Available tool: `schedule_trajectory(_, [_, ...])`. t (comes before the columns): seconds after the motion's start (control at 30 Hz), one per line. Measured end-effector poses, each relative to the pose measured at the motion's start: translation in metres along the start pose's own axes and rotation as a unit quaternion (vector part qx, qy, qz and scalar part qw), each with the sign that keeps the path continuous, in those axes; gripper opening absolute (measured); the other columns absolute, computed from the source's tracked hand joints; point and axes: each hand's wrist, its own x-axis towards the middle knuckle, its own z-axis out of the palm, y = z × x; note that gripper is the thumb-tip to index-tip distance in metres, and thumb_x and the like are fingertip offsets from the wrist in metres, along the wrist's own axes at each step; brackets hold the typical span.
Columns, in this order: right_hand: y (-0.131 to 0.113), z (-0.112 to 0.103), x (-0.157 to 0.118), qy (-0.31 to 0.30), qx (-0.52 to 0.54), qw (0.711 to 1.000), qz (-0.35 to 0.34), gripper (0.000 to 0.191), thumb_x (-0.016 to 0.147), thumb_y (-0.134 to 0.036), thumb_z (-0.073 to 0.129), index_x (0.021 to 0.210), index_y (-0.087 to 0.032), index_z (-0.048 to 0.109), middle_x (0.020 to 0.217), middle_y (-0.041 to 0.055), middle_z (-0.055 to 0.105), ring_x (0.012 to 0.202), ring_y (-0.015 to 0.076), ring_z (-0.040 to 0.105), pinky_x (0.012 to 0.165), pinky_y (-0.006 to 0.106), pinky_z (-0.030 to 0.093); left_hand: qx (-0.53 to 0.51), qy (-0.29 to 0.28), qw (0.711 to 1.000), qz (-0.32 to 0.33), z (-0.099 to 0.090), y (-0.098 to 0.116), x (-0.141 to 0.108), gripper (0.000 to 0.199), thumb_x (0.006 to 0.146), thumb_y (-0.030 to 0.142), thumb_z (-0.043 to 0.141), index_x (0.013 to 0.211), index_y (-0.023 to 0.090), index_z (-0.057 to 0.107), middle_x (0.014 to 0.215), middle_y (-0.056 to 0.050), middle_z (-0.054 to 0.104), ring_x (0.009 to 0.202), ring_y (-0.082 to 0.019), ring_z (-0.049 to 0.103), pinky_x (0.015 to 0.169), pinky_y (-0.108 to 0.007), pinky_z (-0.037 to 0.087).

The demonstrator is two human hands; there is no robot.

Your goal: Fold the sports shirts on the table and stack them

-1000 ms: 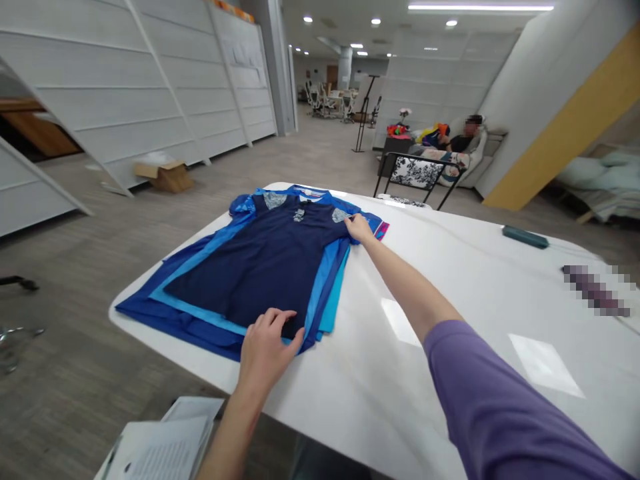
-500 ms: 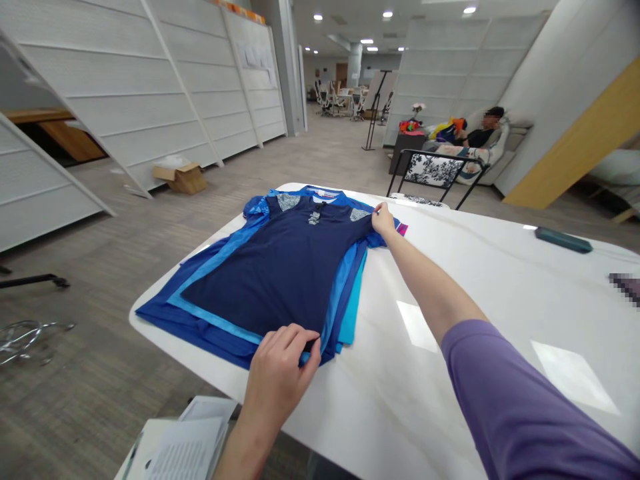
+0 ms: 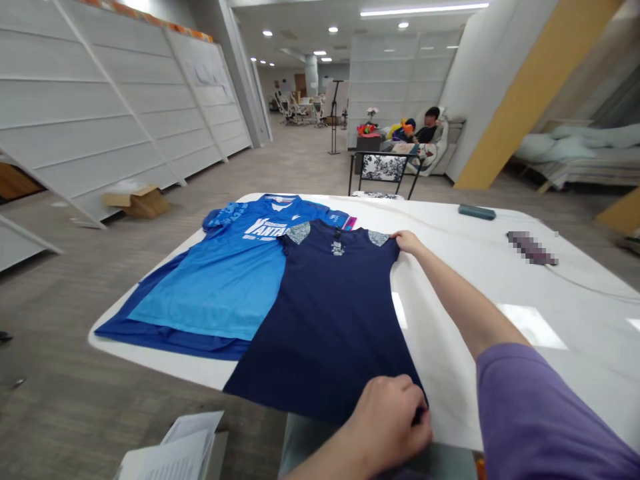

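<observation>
A navy T-shirt [image 3: 340,313] with grey patterned shoulders is stretched between my two hands, partly over the table and partly over the other shirts. At its far right sleeve, my right hand [image 3: 407,242] pinches the fabric. My left hand [image 3: 393,420] is closed at the lower right corner of the hem, near the table's front edge; the fingertips are partly hidden. To the left lies a bright blue jersey [image 3: 215,280] with white lettering, spread flat and partly covered by the navy T-shirt. Darker blue fabric [image 3: 165,343] shows beneath it.
On the white table [image 3: 450,300] a dark green case [image 3: 477,212] and a blurred-out object [image 3: 531,248] with a cable lie at right. A black-framed chair [image 3: 383,170] stands behind the table. Papers [image 3: 170,453] are below the front edge. A person [image 3: 427,133] sits farther back.
Both hands have drawn the navy T-shirt rightward and toward me, off the shirts below. The bright blue jersey's lettering is now uncovered. The camera view has turned right.
</observation>
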Motion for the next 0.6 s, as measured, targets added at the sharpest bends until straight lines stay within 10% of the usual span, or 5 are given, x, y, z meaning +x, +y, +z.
schedule_trajectory(0.17, [0.143,-0.074,-0.05,0.041,-0.063,0.997,0.029,0.032,0.109,-0.04,0.074,0.129,-0.016,0.077,0.133,0.0124,0.075,0.124,0.0276,0.072,0.114,0.047,0.06,-0.086,-0.147,0.981,0.09,0.087,0.085,0.061,0.034,0.099,0.053,0.077,0.122,0.029,0.082,0.113,-0.012,0.081,0.096,-0.03,0.08,0.075,-0.041,0.063])
schedule_trajectory(0.3, [0.233,-0.116,-0.096,0.107,-0.1,0.987,0.071,0.044,0.103,-0.033,0.072,0.137,-0.006,0.078,0.148,0.0265,0.066,0.14,0.0354,0.064,0.126,0.044,0.046,-0.1,-0.123,0.974,0.161,0.057,0.105,0.11,0.05,0.1,0.064,0.077,0.138,0.03,0.079,0.121,-0.011,0.081,0.11,-0.029,0.079,0.09,-0.04,0.064])
schedule_trajectory(0.47, [0.246,-0.099,-0.124,0.185,-0.142,0.972,-0.002,0.058,0.113,-0.049,0.055,0.16,-0.016,0.063,0.181,0.0219,0.037,0.167,0.0416,0.032,0.137,0.061,0.027,0.076,0.142,0.987,0.021,-0.046,-0.01,0.209,0.048,0.117,0.047,0.05,0.154,0.024,0.07,0.162,-0.012,0.065,0.154,-0.031,0.058,0.133,-0.051,0.045])
schedule_trajectory(0.6, [0.213,-0.054,-0.103,0.066,-0.115,0.989,-0.065,0.071,0.116,-0.069,0.042,0.174,-0.028,0.05,0.188,0.0092,0.033,0.175,0.0364,0.024,0.143,0.061,0.016,0.211,0.12,0.963,-0.115,-0.084,-0.125,0.283,0.069,0.117,0.057,0.043,0.174,0.02,0.051,0.187,-0.011,0.035,0.177,-0.04,0.022,0.144,-0.063,0.02])
